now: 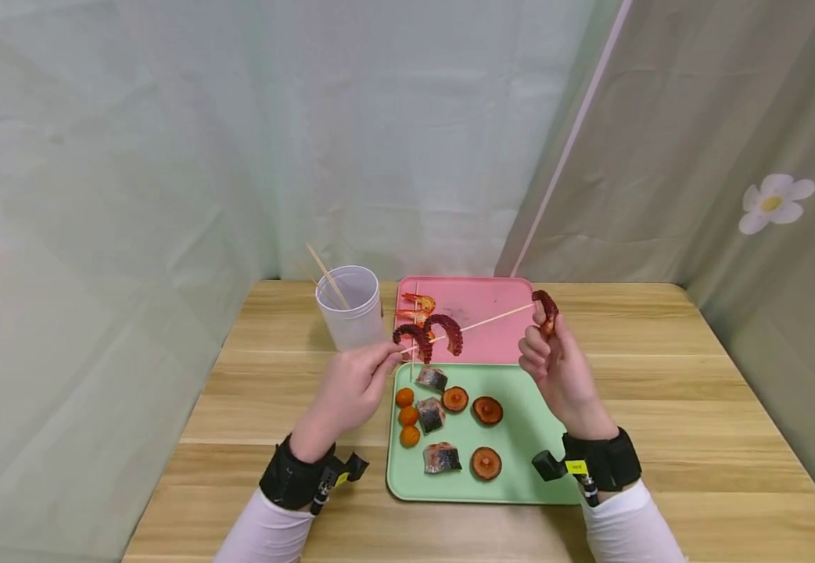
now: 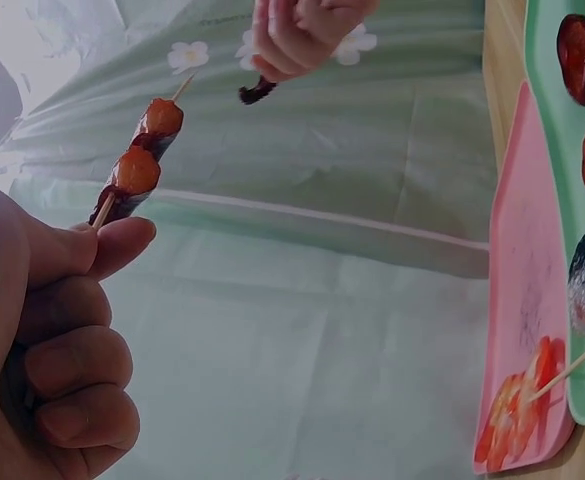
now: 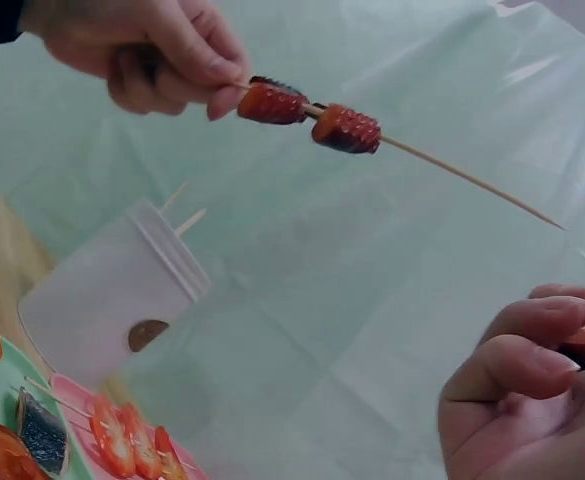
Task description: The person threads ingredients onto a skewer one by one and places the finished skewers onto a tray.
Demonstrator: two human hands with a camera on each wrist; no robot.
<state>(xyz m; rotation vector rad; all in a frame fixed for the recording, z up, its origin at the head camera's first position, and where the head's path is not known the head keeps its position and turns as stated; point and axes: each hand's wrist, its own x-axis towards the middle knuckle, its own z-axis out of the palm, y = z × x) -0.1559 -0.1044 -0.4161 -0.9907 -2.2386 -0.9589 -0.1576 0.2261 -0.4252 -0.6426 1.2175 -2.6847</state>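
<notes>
Between thumb and index finger, my left hand [image 1: 353, 386] pinches a wooden skewer [image 1: 495, 317] near its lower end. Two curled octopus tentacles [image 1: 444, 335] are threaded on it close to that hand, with the bare pointed part stretching right. My right hand [image 1: 555, 366] grips another octopus tentacle [image 1: 547, 310] near the skewer's tip. In the right wrist view a gap separates the tip from the right hand [image 3: 532, 390], and its tentacle [image 3: 584, 346] is mostly hidden by fingers. Below the hands lies a green tray [image 1: 520, 391] with mushrooms [image 1: 487, 410], fish pieces [image 1: 442, 457] and orange balls [image 1: 409, 416].
Behind the green tray, a pink tray [image 1: 499, 297] holds a skewer of shrimp [image 1: 418, 303]. A white cup [image 1: 351, 313] with wooden sticks [image 1: 328, 275] stands at the back left. Curtains [image 1: 407, 141] hang behind the wooden table [image 1: 675, 407].
</notes>
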